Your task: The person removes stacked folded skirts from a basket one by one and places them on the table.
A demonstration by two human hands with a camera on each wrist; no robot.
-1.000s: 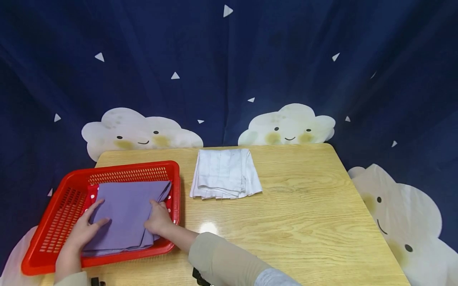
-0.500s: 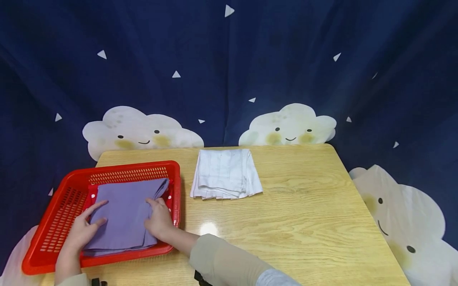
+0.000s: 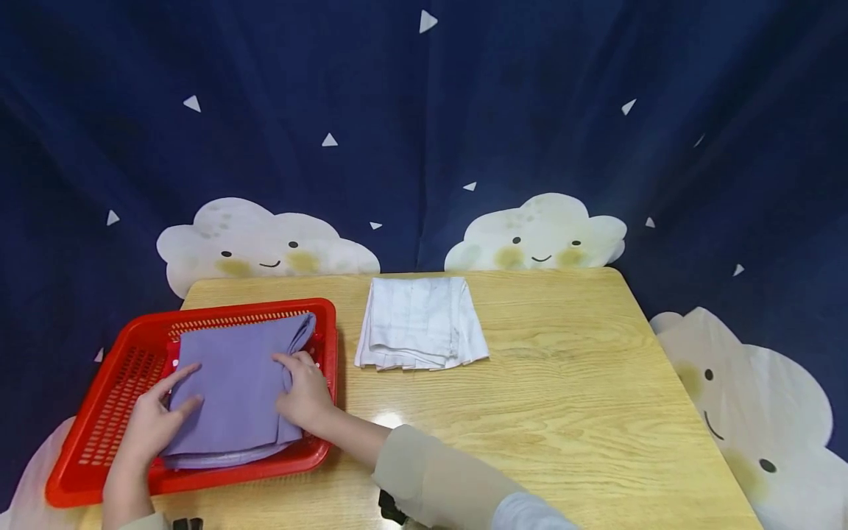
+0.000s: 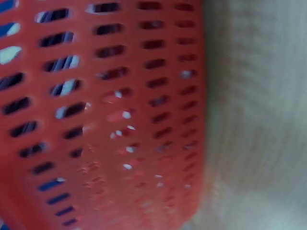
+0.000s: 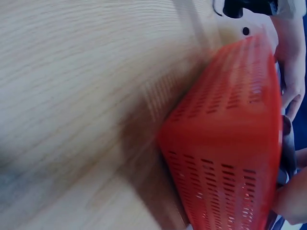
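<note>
A folded purple cloth (image 3: 232,390) is in the red plastic basket (image 3: 228,313) at the table's left. My left hand (image 3: 147,427) grips its left side, thumb and fingers spread over the top. On the right side, my right hand (image 3: 306,390) pinches the edge, where the far corner curls up. Beneath the purple cloth shows a bit of red fabric with white dots (image 3: 174,353). The left wrist view has only the slotted wall of the basket (image 4: 110,115). In the right wrist view, both hands show partly behind the basket (image 5: 220,129).
A white folded cloth with a pleated hem (image 3: 417,324) lies at the back middle of the wooden table (image 3: 563,390). Behind the table hangs a navy curtain (image 3: 424,110) printed with smiling clouds and white triangles.
The purple cloth has shifted toward the basket's far side, its near edge now higher in view. My right hand has moved slightly away and to the right with it; my left hand barely moved.
</note>
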